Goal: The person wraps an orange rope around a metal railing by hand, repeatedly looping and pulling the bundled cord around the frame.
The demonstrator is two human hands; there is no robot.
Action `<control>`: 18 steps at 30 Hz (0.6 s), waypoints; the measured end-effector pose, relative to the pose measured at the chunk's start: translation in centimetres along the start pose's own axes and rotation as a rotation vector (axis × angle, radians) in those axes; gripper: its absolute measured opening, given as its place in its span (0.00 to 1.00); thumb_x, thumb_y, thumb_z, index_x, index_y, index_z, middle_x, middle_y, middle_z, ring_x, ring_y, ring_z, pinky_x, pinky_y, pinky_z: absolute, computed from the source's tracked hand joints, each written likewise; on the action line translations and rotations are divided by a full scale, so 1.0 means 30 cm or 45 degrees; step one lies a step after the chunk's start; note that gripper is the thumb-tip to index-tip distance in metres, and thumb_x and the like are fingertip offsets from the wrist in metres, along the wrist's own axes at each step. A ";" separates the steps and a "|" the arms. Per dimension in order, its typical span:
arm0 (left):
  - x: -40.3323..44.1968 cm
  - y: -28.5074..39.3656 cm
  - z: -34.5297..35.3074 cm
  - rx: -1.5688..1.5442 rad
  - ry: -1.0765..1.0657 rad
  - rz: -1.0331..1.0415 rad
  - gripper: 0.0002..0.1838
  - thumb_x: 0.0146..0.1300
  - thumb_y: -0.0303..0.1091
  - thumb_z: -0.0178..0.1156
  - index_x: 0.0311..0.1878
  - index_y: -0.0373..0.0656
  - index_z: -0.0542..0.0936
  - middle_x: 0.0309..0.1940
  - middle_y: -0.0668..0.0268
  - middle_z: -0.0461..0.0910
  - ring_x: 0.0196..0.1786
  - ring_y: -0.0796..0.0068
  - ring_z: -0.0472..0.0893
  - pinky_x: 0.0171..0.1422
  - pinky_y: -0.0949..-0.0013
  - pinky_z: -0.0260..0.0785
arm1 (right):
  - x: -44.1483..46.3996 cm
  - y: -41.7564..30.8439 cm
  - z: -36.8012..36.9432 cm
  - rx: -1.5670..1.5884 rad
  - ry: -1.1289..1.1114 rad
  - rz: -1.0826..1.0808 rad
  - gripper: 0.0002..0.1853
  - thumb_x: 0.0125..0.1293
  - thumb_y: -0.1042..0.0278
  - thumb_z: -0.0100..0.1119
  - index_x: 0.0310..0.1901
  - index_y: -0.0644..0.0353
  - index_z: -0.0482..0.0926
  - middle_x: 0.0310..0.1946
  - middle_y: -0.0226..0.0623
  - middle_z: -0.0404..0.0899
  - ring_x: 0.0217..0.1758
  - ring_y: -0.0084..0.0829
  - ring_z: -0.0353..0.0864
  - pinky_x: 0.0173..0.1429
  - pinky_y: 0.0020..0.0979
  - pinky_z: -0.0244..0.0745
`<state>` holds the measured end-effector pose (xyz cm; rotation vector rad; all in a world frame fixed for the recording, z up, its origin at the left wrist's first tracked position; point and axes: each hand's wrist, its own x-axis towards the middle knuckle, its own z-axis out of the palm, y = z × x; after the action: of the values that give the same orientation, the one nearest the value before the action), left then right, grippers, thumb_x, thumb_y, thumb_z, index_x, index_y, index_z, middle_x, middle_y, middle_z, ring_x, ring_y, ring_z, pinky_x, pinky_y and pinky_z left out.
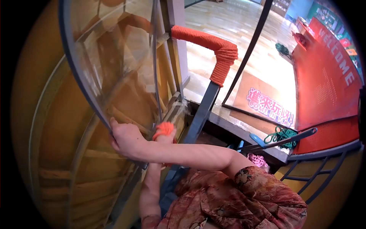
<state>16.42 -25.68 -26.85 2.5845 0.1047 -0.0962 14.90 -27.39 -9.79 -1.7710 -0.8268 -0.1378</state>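
Observation:
My right arm reaches across my left one. At its end my right hand [129, 139] is closed on the grey edge of a clear panel [103, 57]. Beyond the forearm, low by the panel's other edge, my left hand [168, 138] is closed around a small bundle of orange rope [164, 128]. Part of that hand is hidden behind my right arm. Thick orange rope [206, 41] is wound tightly round the bent upper part of a grey metal rail [206, 105].
Yellow ribbed structure [57, 126] lies left, behind the panel. On the right are a doormat [263, 95], a red "WELCOME" panel [324, 76], green rope [284, 137], pink rope [258, 159] and a blue-handled tool [305, 133]. A dark post [249, 53] stands beyond the rail.

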 end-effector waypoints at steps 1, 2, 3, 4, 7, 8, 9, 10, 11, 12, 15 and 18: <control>0.050 0.032 0.016 -0.298 0.087 -0.108 0.15 0.59 0.43 0.61 0.41 0.43 0.75 0.33 0.61 0.72 0.37 0.77 0.74 0.43 0.68 0.69 | -0.010 -0.007 -0.003 -0.061 -0.023 0.006 0.26 0.55 0.71 0.53 0.53 0.80 0.64 0.18 0.50 0.76 0.25 0.50 0.78 0.31 0.44 0.73; 0.115 0.072 0.035 -0.396 0.175 -0.072 0.14 0.59 0.45 0.63 0.36 0.44 0.75 0.28 0.66 0.72 0.30 0.77 0.71 0.35 0.69 0.65 | -0.024 -0.016 -0.014 -0.056 0.003 0.022 0.26 0.55 0.71 0.53 0.53 0.80 0.64 0.18 0.50 0.76 0.25 0.50 0.78 0.31 0.44 0.73; 0.187 0.109 0.053 -0.496 0.256 -0.033 0.15 0.58 0.46 0.65 0.31 0.45 0.75 0.24 0.70 0.72 0.23 0.78 0.68 0.27 0.69 0.61 | -0.040 -0.022 -0.027 -0.105 -0.032 0.038 0.27 0.55 0.71 0.54 0.54 0.80 0.64 0.18 0.49 0.76 0.24 0.49 0.78 0.31 0.44 0.73; 0.275 0.130 0.077 -0.769 0.232 0.093 0.12 0.59 0.43 0.64 0.30 0.47 0.75 0.21 0.72 0.71 0.20 0.80 0.65 0.24 0.72 0.58 | -0.054 -0.018 -0.037 -0.155 -0.068 0.057 0.28 0.55 0.71 0.54 0.55 0.79 0.63 0.19 0.48 0.76 0.24 0.48 0.79 0.30 0.43 0.74; 0.463 0.275 0.057 -1.054 0.111 0.134 0.09 0.60 0.39 0.63 0.29 0.48 0.75 0.19 0.75 0.68 0.17 0.83 0.62 0.21 0.75 0.54 | -0.104 -0.019 -0.060 -0.161 -0.100 0.124 0.30 0.55 0.70 0.54 0.58 0.78 0.61 0.19 0.44 0.77 0.25 0.47 0.79 0.30 0.42 0.74; 0.509 0.335 0.035 -1.073 0.040 0.034 0.08 0.61 0.38 0.62 0.29 0.49 0.75 0.18 0.76 0.67 0.17 0.84 0.62 0.21 0.75 0.54 | -0.114 -0.011 -0.079 -0.134 -0.130 0.147 0.31 0.55 0.70 0.54 0.59 0.78 0.60 0.19 0.43 0.78 0.25 0.46 0.80 0.30 0.42 0.74; 0.539 0.395 0.017 -1.084 -0.035 -0.071 0.07 0.62 0.37 0.62 0.30 0.49 0.75 0.17 0.77 0.66 0.16 0.85 0.61 0.20 0.76 0.54 | -0.116 -0.013 -0.131 0.055 -0.304 0.200 0.32 0.55 0.70 0.54 0.60 0.77 0.58 0.19 0.42 0.77 0.25 0.44 0.79 0.30 0.41 0.73; 0.581 0.420 0.032 -1.088 -0.110 -0.179 0.07 0.62 0.35 0.61 0.30 0.49 0.75 0.16 0.78 0.65 0.16 0.85 0.61 0.20 0.76 0.54 | -0.138 0.005 -0.156 0.066 -0.260 0.221 0.32 0.55 0.70 0.54 0.60 0.77 0.58 0.19 0.42 0.77 0.25 0.44 0.79 0.30 0.41 0.73; 0.641 0.404 0.049 -1.168 -0.306 -0.172 0.07 0.66 0.34 0.57 0.30 0.48 0.74 0.14 0.79 0.63 0.15 0.86 0.60 0.19 0.77 0.53 | -0.163 0.028 -0.170 0.101 -0.250 0.154 0.32 0.56 0.70 0.54 0.60 0.77 0.57 0.19 0.40 0.76 0.24 0.44 0.79 0.29 0.41 0.72; 0.638 0.435 0.030 -1.073 -0.466 -0.206 0.09 0.67 0.34 0.55 0.29 0.48 0.73 0.14 0.79 0.63 0.15 0.86 0.60 0.19 0.78 0.53 | -0.184 0.060 -0.193 0.130 -0.243 0.082 0.31 0.58 0.71 0.54 0.61 0.76 0.56 0.19 0.38 0.76 0.23 0.44 0.78 0.29 0.40 0.72; 0.735 0.382 0.071 -0.851 -0.561 -0.106 0.03 0.65 0.32 0.58 0.36 0.45 0.76 0.16 0.78 0.64 0.14 0.86 0.60 0.17 0.76 0.52 | -0.248 0.181 -0.260 0.548 -0.195 -0.055 0.28 0.62 0.71 0.53 0.61 0.73 0.58 0.25 0.42 0.77 0.29 0.43 0.79 0.37 0.37 0.74; 0.676 0.471 0.025 -0.847 -0.620 0.024 0.03 0.66 0.32 0.56 0.41 0.47 0.75 0.17 0.78 0.65 0.16 0.87 0.63 0.18 0.76 0.54 | -0.337 0.265 -0.360 0.697 0.021 -0.163 0.21 0.62 0.67 0.56 0.56 0.65 0.70 0.33 0.45 0.79 0.35 0.40 0.80 0.44 0.34 0.75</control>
<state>37.89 -36.93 -21.92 1.8391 -0.0613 -0.5754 15.31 -42.59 -16.93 -1.2028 -0.8677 -0.0059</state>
